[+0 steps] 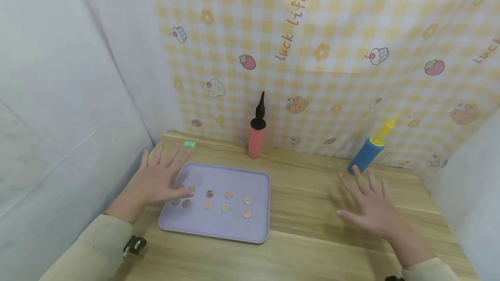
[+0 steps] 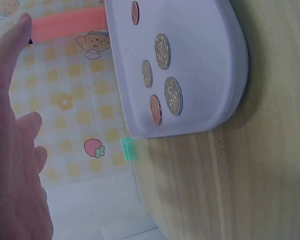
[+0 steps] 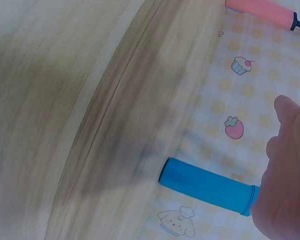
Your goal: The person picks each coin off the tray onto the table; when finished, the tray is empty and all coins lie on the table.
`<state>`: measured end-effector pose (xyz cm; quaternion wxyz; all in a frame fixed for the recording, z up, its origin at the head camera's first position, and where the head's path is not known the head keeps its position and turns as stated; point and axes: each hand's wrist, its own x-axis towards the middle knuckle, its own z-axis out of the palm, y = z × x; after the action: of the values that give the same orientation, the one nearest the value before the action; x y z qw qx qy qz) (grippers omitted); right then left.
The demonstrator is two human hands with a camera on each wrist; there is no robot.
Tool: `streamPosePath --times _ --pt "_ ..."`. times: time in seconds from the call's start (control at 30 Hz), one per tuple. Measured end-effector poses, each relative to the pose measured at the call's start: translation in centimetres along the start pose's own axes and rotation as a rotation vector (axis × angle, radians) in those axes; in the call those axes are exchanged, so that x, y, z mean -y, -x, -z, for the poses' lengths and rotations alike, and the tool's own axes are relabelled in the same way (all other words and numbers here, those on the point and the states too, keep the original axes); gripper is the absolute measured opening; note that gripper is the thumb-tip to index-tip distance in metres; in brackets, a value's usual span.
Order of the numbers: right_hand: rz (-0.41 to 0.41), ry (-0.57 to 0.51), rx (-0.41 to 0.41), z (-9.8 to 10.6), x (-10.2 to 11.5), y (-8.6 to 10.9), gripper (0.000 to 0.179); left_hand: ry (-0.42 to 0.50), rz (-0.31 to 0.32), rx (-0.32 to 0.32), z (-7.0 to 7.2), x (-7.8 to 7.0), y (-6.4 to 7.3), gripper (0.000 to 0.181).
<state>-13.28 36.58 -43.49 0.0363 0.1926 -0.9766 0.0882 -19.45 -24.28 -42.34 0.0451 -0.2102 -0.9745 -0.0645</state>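
My left hand (image 1: 158,181) is spread over the left side of a lilac tray (image 1: 218,233), its fingers straight and holding nothing. Several coins lie flat in the tray, among them a copper coin (image 1: 246,214) and a silver coin (image 1: 225,208); the hand partly covers those at the left. In the left wrist view, a large silver coin (image 2: 173,96) lies near the tray's rounded corner. Over the right part of the table, my right hand (image 1: 371,205) has its fingers apart and grips nothing. Just beyond its fingertips stands a blue hand pump (image 1: 365,156) with a yellow nozzle.
A red hand pump (image 1: 255,142) with a black nozzle stands upright behind the tray, near the checked cloth (image 1: 304,77). At the back left lies a small green studded block (image 1: 189,144). White cloth hangs along both sides of the wooden table (image 1: 304,250).
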Motion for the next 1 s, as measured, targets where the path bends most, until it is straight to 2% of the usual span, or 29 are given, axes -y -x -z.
streamPosePath --times 0.2,0.37,0.57,0.7,0.87,1.0 --pt "0.012 -0.01 0.006 -0.4 0.8 -0.7 0.097 0.123 -0.013 0.031 -1.1 0.1 0.0 0.115" --pt "0.03 -0.021 -0.009 -1.3 1.5 -1.4 0.096 0.247 0.0 0.025 -2.6 0.5 0.3 0.113" --pt "0.036 -0.139 -0.001 -2.5 2.9 -2.5 0.094 0.349 0.021 0.025 -4.9 0.6 1.3 0.113" --pt "0.055 -0.238 0.01 -3.5 4.4 -3.5 0.09 0.391 0.039 0.025 -6.4 0.4 2.2 0.114" --pt "0.077 -0.333 -0.004 -4.9 6.1 -4.5 0.082 0.445 0.088 0.015 -7.4 0.0 2.8 0.12" --pt "0.09 -0.367 -0.013 -5.8 7.1 -5.1 0.077 0.414 0.114 -0.005 -8.8 -0.1 2.7 0.132"
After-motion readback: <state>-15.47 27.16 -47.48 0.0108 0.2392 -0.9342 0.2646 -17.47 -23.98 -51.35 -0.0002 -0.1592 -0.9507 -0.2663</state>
